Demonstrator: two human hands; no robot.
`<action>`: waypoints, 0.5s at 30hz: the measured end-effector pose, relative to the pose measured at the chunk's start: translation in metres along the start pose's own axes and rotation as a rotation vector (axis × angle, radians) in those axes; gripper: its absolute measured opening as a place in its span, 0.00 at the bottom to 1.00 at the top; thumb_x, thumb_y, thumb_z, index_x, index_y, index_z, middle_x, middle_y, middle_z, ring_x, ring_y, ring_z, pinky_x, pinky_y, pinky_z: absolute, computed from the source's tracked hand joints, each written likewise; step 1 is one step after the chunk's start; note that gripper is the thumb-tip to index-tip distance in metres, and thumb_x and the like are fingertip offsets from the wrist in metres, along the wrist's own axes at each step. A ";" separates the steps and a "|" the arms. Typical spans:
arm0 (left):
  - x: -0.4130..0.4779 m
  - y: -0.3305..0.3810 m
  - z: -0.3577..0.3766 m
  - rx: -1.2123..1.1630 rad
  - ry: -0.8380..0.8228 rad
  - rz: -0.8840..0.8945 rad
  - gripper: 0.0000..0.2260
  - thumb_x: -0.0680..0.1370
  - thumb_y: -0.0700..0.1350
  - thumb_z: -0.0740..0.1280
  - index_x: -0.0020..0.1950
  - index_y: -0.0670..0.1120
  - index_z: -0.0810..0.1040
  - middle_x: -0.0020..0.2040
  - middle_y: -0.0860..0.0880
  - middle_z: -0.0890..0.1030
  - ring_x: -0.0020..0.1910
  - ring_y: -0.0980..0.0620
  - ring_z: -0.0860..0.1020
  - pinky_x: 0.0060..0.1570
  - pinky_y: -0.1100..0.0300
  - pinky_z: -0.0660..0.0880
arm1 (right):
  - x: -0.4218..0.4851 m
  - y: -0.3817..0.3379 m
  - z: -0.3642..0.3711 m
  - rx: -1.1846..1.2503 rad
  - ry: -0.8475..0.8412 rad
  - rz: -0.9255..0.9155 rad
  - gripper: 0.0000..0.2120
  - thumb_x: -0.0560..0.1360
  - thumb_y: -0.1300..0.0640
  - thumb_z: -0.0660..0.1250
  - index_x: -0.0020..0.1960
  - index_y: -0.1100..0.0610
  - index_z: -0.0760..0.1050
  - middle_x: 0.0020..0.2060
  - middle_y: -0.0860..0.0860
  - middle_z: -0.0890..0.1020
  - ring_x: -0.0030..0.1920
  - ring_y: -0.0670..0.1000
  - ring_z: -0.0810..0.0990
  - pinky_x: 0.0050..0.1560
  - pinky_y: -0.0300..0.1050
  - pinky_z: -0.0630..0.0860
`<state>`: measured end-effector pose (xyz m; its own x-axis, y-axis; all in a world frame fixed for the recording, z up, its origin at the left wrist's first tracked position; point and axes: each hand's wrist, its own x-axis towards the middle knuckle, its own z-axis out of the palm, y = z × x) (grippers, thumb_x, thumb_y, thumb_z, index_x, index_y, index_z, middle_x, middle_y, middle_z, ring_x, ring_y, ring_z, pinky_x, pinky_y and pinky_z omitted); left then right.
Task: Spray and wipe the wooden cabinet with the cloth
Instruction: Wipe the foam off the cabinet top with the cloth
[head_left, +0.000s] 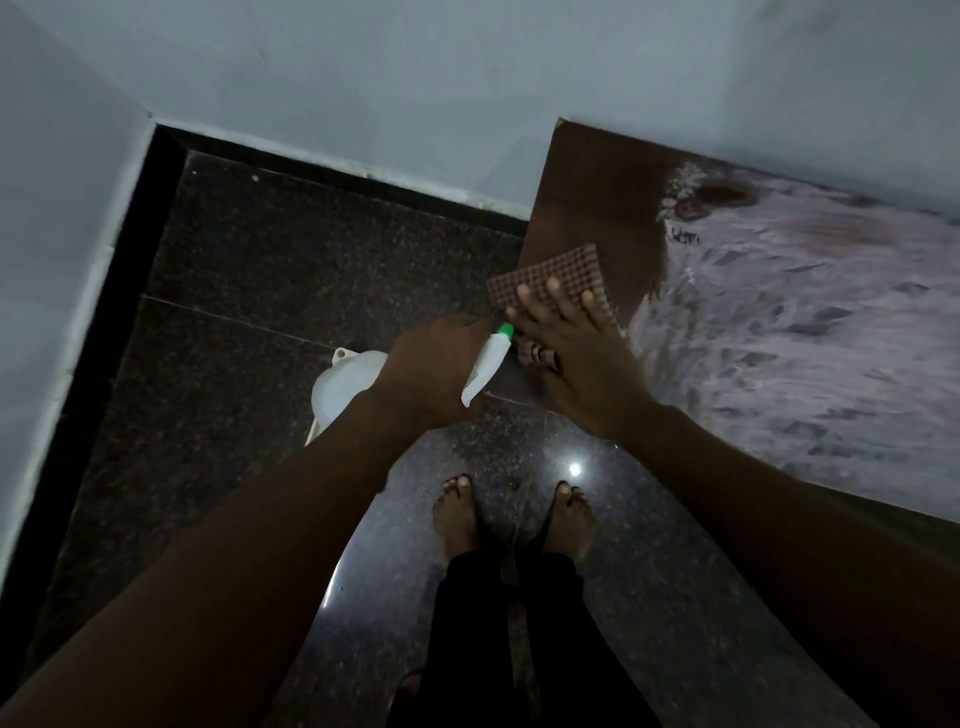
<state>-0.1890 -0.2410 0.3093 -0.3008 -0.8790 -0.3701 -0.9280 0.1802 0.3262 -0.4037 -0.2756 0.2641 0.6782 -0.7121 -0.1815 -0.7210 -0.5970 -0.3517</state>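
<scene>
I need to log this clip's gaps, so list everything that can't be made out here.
Head view:
The spray bottle: its body is hidden in the left hand; only the nozzle end shows.
The cloth: near part covered by the right hand.
The cabinet: right side cut off by the frame edge; its front is out of sight.
The white plastic thing on the floor: partly behind the left forearm, too dim to identify.

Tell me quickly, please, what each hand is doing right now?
Left hand: closed around the spray bottle.
Right hand: open, fingers flat, pressing the cloth on the cabinet.
</scene>
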 end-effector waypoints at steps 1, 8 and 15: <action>-0.002 0.000 -0.001 -0.020 0.005 -0.008 0.24 0.68 0.47 0.72 0.61 0.43 0.72 0.54 0.44 0.78 0.51 0.44 0.77 0.50 0.52 0.73 | -0.005 -0.002 0.002 0.002 -0.013 -0.024 0.27 0.81 0.50 0.56 0.79 0.48 0.55 0.79 0.48 0.53 0.80 0.53 0.45 0.79 0.58 0.44; -0.007 0.001 -0.003 -0.043 0.010 -0.029 0.22 0.66 0.47 0.72 0.57 0.42 0.73 0.51 0.43 0.79 0.48 0.44 0.78 0.46 0.51 0.73 | 0.019 0.025 -0.013 -0.009 0.000 0.045 0.25 0.82 0.49 0.52 0.79 0.49 0.55 0.79 0.47 0.55 0.80 0.50 0.45 0.79 0.54 0.43; -0.010 0.005 0.000 -0.064 -0.006 -0.054 0.21 0.68 0.46 0.71 0.58 0.42 0.72 0.50 0.43 0.79 0.47 0.43 0.78 0.47 0.49 0.76 | 0.017 0.027 -0.010 -0.044 0.011 0.061 0.25 0.84 0.49 0.53 0.79 0.49 0.54 0.79 0.48 0.54 0.80 0.53 0.46 0.79 0.57 0.45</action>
<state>-0.1906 -0.2314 0.3148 -0.2519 -0.8841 -0.3936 -0.9271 0.1038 0.3602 -0.4126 -0.3075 0.2608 0.6316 -0.7515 -0.1908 -0.7664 -0.5680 -0.2999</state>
